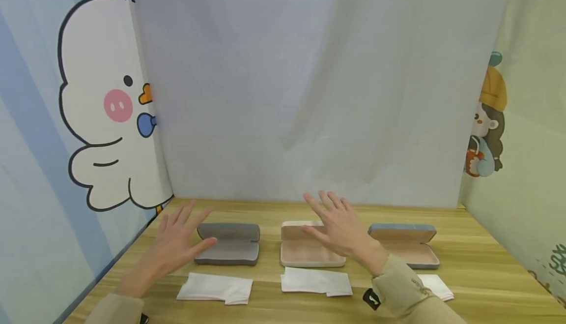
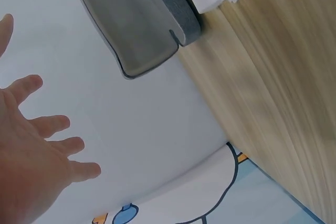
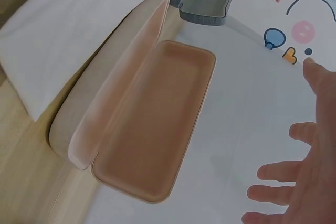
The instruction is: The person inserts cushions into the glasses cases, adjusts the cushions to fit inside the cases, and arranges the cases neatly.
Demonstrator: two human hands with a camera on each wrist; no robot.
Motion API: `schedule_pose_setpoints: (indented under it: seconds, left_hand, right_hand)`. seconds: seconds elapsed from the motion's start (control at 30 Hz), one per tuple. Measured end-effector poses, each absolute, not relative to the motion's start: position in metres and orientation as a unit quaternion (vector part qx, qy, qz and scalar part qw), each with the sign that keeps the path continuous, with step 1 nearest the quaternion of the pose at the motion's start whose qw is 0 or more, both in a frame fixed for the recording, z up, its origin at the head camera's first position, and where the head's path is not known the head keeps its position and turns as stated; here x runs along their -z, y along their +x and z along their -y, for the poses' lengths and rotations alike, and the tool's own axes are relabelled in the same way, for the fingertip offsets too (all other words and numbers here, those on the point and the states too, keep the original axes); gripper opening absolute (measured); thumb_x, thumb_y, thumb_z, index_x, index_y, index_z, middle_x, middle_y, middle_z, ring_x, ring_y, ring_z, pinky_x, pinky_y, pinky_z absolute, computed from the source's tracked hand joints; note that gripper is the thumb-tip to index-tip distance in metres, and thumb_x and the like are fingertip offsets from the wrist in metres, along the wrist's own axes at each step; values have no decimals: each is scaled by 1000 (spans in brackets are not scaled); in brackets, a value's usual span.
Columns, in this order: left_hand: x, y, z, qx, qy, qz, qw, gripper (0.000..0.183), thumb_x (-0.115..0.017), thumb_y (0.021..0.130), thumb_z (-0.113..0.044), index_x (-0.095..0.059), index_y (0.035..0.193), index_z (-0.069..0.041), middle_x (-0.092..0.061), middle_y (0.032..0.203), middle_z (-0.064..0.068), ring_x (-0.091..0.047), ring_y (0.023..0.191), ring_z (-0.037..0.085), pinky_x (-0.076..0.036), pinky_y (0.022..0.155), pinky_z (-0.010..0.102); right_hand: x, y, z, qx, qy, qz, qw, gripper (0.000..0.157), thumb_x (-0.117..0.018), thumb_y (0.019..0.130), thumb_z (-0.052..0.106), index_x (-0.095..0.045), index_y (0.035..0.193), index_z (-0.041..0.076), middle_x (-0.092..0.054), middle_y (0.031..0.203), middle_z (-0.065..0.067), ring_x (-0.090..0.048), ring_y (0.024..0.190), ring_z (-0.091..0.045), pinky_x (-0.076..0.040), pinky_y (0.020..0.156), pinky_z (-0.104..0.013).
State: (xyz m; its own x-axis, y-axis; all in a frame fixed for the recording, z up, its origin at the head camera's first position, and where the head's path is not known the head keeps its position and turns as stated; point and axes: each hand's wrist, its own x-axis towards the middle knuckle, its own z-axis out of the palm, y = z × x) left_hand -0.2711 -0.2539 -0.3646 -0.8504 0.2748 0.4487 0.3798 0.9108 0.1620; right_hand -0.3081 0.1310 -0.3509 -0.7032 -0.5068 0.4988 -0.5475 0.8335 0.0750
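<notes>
Both hands hover above the table with fingers spread and nothing held. My left hand (image 1: 174,238) is beside an open grey glasses case (image 1: 232,251), overlapping its left edge in the head view. A white folded cloth (image 1: 216,288) lies in front of that case. My right hand (image 1: 338,225) overlaps the cream glasses case (image 1: 305,255), which stands open with a pinkish lining; in the right wrist view its lined lid (image 3: 157,124) shows in full. Before it lies a second folded cloth (image 1: 316,281). In the left wrist view, the left fingers (image 2: 50,124) are spread wide, apart from the grey case (image 2: 131,24).
An open blue glasses case (image 1: 409,248) stands at the right, partly behind my right wrist. A third white cloth (image 1: 438,287) is partly hidden by the right sleeve (image 1: 404,284). A pale curtain (image 1: 309,93) hangs behind the wooden table (image 1: 274,309), with printed curtains either side.
</notes>
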Motion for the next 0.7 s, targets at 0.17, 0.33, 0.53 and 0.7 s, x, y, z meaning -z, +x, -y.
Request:
schedule_pose_setpoints:
  seconds: [0.17, 0.33, 0.53, 0.7]
  left_hand:
    - [365, -267, 261, 141, -169, 955, 198, 71, -60, 89, -53, -39, 147, -16, -29, 151, 29, -26, 136, 56, -24, 105, 76]
    - [364, -262, 267, 164, -163, 957, 176, 73, -63, 89, -51, -39, 145, -12, -43, 140, 31, -47, 122, 52, -44, 91, 69]
    - [364, -260, 277, 213, -164, 956, 121, 70, -67, 89, -42, -40, 140, -3, -60, 114, 25, -64, 87, 29, -56, 68, 41]
    - [369, -263, 294, 369, -148, 917, -20, 59, -64, 93, -31, -35, 135, -2, -59, 75, 12, -60, 53, 17, -55, 46, 32]
  right_hand:
    - [348, -305, -119, -48, 301, 923, 236, 72, -48, 93, 60, -30, 152, 23, -38, 152, -18, -41, 136, -40, -37, 111, -58]
    - [348, -302, -104, -64, 319, 919, 224, 69, -49, 93, 59, -37, 149, 19, -49, 142, -17, -49, 127, -36, -45, 106, -51]
    - [355, -301, -84, -164, 349, 914, 128, 61, -45, 98, 51, -41, 145, 13, -61, 122, -11, -60, 108, -24, -53, 90, -41]
    - [366, -303, -70, -295, 369, 881, 35, 50, -48, 101, 39, -47, 139, 6, -68, 91, -9, -59, 68, -9, -53, 66, -24]
